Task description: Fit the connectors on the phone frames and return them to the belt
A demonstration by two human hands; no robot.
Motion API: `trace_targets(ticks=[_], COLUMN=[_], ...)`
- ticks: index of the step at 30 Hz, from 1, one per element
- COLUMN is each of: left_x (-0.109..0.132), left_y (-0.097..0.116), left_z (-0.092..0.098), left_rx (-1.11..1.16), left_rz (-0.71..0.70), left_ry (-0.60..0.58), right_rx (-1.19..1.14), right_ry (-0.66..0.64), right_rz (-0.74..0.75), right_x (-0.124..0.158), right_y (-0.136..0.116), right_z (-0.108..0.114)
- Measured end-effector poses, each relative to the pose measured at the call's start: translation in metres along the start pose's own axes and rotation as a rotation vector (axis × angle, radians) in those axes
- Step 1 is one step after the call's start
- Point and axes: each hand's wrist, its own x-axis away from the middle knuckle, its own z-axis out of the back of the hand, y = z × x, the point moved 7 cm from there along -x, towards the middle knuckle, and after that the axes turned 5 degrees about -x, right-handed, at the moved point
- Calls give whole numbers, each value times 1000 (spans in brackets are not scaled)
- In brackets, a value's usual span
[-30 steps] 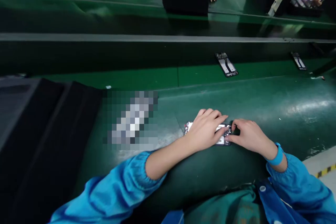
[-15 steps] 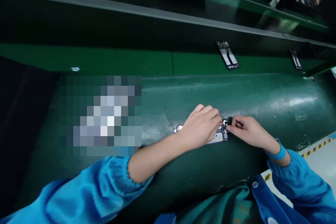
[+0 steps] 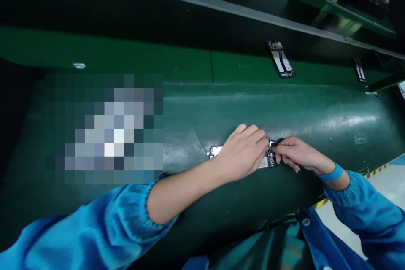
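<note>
An opened phone body (image 3: 267, 163) with exposed circuit parts lies flat on the green mat (image 3: 316, 118) in front of me. My left hand (image 3: 243, 152) rests on top of it, fingers curled over it and pressing it down, hiding most of it. My right hand (image 3: 292, 154) is at the phone's right end, thumb and forefinger pinched on a small part at the top corner; what they pinch is too small to name.
Two more opened phone bodies, one nearer (image 3: 281, 59) and one at the far right (image 3: 360, 70), lie on the green conveyor belt (image 3: 126, 55) beyond the mat. A blurred patch covers something on the mat to the left. Floor with yellow-black tape (image 3: 373, 174) shows at right.
The view has tilted down and shifted. My right hand has closed in to the phone's top right corner and pinched tighter. My left hand stays on the phone.
</note>
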Motion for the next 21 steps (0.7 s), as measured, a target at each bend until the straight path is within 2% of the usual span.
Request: trace_targets(ticks=[8, 13, 18, 21], left_x=[0, 0, -1, -2], left_y=[-3, -6, -10, -12], left_z=[0, 1, 1, 2], left_rx=[82, 106, 125, 141], left_rz=[31, 69, 98, 101], left_ry=[-24, -32, -83, -103], right_rx=[15, 102, 115, 113], right_ry=[-31, 45, -8, 3], right_rz=[2, 16, 50, 72], right_x=[0, -6, -7, -7], right_y=[-2, -7, -13, -13], right_z=[1, 8, 5, 5])
